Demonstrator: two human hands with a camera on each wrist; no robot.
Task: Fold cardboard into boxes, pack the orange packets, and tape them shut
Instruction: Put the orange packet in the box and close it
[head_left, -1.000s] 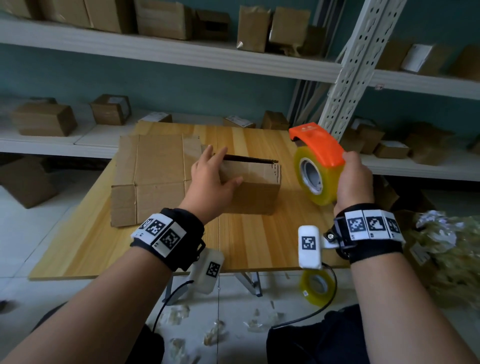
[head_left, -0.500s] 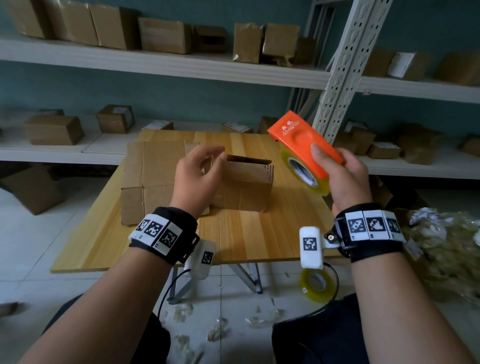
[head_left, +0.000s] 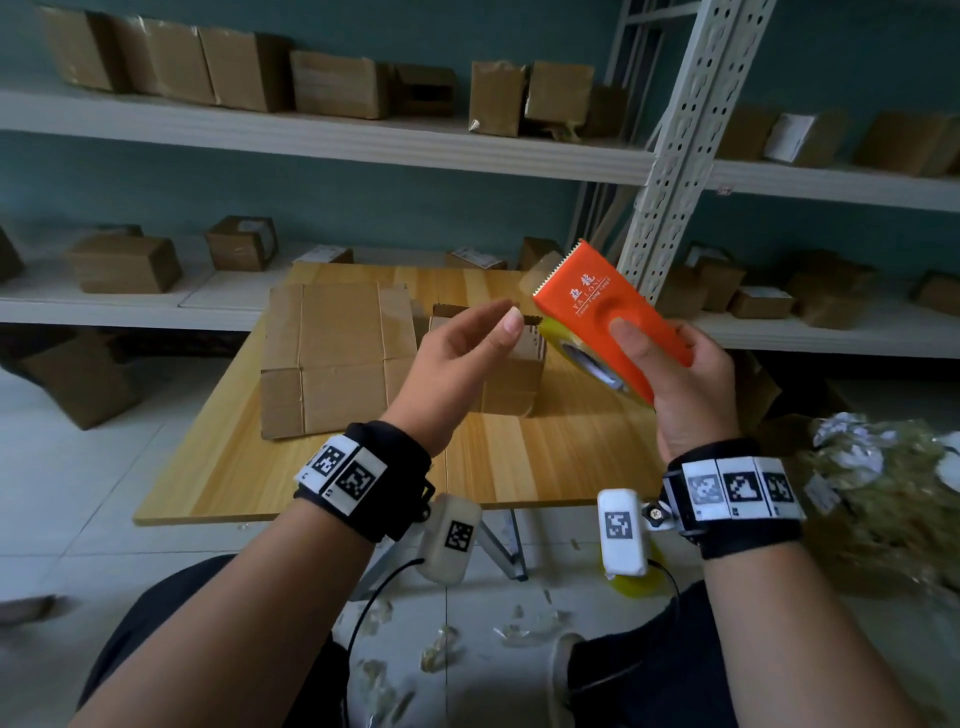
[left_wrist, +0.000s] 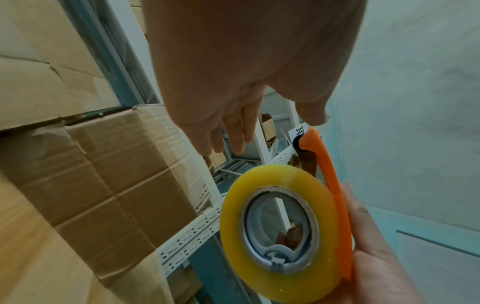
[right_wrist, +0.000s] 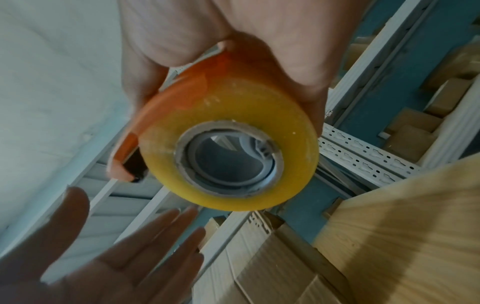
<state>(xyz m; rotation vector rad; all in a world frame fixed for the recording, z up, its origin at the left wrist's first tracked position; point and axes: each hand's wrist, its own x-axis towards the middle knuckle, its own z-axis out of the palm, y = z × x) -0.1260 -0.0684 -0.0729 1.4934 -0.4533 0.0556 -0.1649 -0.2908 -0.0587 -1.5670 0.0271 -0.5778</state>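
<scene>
Tape dispenser (head_left: 613, 322) is gripped in the right hand (head_left: 685, 384), right of centre frame; left hand (head_left: 457, 358) is held open beside it, empty. Folded box (head_left: 511, 374) is left unheld on the table (head_left: 545, 457), centre frame. If the tape end is missed by the fingertips, or tape is pulled onto the unbraced box, the box could be shifted and the seam taped crooked.

White metal shelving (head_left: 332, 140) lines teal walls (head_left: 363, 202); pale tiled floor (head_left: 62, 499).

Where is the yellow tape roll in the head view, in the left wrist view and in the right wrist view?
Head: the tape roll is right of centre, mostly hidden under the orange dispenser, held by the right hand.
Left wrist: lower right, its open core facing the camera.
Right wrist: centre, filling the middle.
Shared landmark: the orange dispenser.
</scene>
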